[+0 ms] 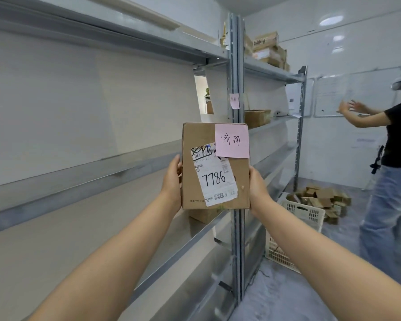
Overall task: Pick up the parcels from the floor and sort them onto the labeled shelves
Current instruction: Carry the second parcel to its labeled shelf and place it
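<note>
Setting: a white-walled storeroom with grey metal shelving (236,158) along our left side and a pale speckled floor (287,297).

Item 1, left hand (171,181): closed flat against the left edge of the parcel, fingers wrapped behind it, thumb at the front.

Item 2, right hand (258,188): pressed to the right edge in the same way. We judge the two-sided hold is meant to keep the labelled face turned toward us for reading.

Item 3, parcel (208,181): a brown carton, upright, held between both hands at arm's length, clear of every shelf. It bears a white shipping label (215,179) marked 7786 and a pink note (232,141) with handwritten characters at its upper right corner.

Item 4, just beyond the hands: a pink tag (234,101) on the shelving upright, too small for us to read; we take it to be a shelf label for matching.

Item 5, behind and below the parcel: another carton (204,215) on a shelf.

Item 6, beyond the right hand: a white crate (303,212) and a heap of unsorted boxes (322,200) on the floor.

Item 7, far right: a second person (389,140), arms raised toward a whiteboard (329,96).

Status: sorting appears early; most shelves near us are bare.
</note>
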A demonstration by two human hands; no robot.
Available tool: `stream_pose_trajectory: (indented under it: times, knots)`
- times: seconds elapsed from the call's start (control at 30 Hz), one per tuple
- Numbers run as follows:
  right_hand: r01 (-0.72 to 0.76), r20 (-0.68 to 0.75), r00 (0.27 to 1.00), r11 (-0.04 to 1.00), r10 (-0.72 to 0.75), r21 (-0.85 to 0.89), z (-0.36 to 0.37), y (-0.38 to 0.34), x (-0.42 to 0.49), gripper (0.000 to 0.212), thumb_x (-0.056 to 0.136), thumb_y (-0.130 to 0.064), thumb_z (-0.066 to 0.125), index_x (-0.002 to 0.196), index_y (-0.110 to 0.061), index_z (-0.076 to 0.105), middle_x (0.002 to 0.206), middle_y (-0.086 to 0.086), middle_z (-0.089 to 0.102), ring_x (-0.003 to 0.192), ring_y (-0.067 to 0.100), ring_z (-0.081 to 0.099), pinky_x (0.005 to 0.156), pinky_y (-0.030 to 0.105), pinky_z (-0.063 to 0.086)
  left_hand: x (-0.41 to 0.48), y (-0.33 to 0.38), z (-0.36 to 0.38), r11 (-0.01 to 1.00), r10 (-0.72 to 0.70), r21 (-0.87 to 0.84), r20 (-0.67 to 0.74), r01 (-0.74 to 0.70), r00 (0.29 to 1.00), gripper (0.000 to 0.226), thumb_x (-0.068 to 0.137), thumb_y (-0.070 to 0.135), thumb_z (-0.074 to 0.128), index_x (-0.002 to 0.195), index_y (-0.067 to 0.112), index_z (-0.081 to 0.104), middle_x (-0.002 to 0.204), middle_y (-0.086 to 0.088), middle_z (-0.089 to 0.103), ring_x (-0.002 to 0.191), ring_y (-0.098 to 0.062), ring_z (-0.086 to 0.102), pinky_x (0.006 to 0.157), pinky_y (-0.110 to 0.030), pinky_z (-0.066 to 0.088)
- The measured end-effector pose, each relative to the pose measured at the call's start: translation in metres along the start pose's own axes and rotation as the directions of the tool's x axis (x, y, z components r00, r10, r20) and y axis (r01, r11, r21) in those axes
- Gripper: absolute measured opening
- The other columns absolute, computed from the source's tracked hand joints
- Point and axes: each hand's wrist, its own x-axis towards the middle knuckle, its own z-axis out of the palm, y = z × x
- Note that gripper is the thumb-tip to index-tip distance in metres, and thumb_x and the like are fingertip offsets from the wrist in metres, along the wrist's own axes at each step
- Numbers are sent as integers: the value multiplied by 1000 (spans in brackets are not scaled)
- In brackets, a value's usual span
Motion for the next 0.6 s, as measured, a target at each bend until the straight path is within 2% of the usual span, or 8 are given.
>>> stream_pose_trajectory:
  times: [0.07,0.13,0.23,0.3,0.4,0.5,0.6]
  knots:
    - [7,6,1000,1000,-7,9,-13,-3,25,43,96,-37,28,116,-10,55,105,16,67,89,26,65,71,34,52,16,-6,18,999,15,44,16,-15,1000,49,83,63,47,101,26,73,108,-5,73,101,-27,69,87,-43,55]
    - [-1,32,1000,1000,1,0,-28,-6,53,44,97,-39,27,118,-12,55,110,14,68,93,27,66,75,36,52,29,-11,39,997,31,66,40,-33,999,49,85,65,44,100,28,72,99,-2,76,89,-23,73,75,-37,58]
    - [2,92,996,1000,-3,19,-53,-15,97,44,98,-39,26,117,-12,56,101,10,68,83,23,65,64,29,52,55,-22,74,992,58,111,70,-65,996,49,89,63,39,101,28,70,93,-1,78,78,-20,75,66,-34,58]
    - [14,123,992,1000,-16,11,-69,-19,124,46,98,-41,26,116,-12,57,100,11,67,84,23,65,69,32,52,69,-28,97,984,90,149,74,-100,993,49,90,59,41,113,24,67,101,-4,76,81,-22,74,66,-34,59]
    - [40,171,985,999,-34,-31,-85,-22,159,49,96,-46,26,114,-16,60,105,11,70,94,27,67,82,40,53,91,-39,124,974,115,192,23,-117,993,53,88,57,48,126,23,59,113,-7,72,95,-27,71,72,-36,58]
    - [22,222,975,999,-14,-33,-92,-24,189,50,95,-49,25,106,-22,65,105,9,73,97,28,69,90,45,52,111,-45,142,971,138,198,3,-136,990,50,89,56,48,127,25,57,115,-7,72,98,-29,70,70,-39,60]
    - [24,283,959,1000,-26,13,-89,-26,216,47,96,-45,26,103,-22,65,100,6,73,94,26,69,85,42,54,132,-34,148,955,166,252,-27,-154,986,44,90,55,47,121,26,59,109,-3,73,88,-22,71,65,-34,58]
